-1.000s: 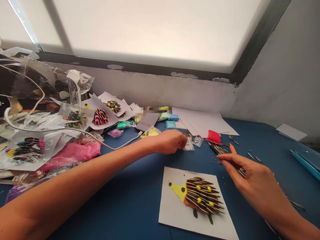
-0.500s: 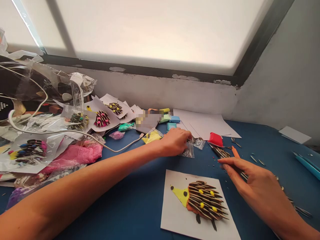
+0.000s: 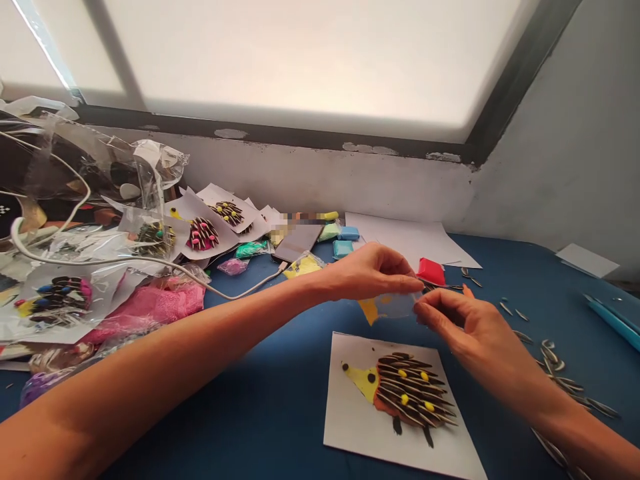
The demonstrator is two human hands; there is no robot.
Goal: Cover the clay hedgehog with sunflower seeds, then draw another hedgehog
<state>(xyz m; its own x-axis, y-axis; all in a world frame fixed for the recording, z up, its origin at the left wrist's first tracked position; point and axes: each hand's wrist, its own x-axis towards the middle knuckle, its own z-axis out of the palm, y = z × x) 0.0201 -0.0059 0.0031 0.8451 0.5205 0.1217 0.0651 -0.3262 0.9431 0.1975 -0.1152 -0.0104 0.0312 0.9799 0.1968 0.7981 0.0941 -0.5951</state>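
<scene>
Above the blue table, a small clear plastic bag (image 3: 395,308) with something yellow-orange in it hangs between my hands. My left hand (image 3: 373,272) pinches its upper edge. The fingertips of my right hand (image 3: 457,323) are closed on the bag's right end. Just below them lies a white card (image 3: 345,420) bearing a hedgehog (image 3: 413,393) with a yellow clay face, black eye and nose, sunflower-seed spines and several yellow dots. Behind my fingers sits a red clay block (image 3: 431,271), and my right hand partly hides the things beside it.
Loose sunflower seeds (image 3: 565,383) lie by my right forearm. Finished hedgehog cards (image 3: 203,233), a pink cloth (image 3: 167,310) and plastic wrappings crowd the left. A phone (image 3: 299,243) with a white cable (image 3: 150,261), blue clay packs (image 3: 343,249) and white paper (image 3: 400,233) line the back.
My left hand has moved right and lifted the plastic bag off the table. My right hand has moved left and up from the seeds to the bag's other end.
</scene>
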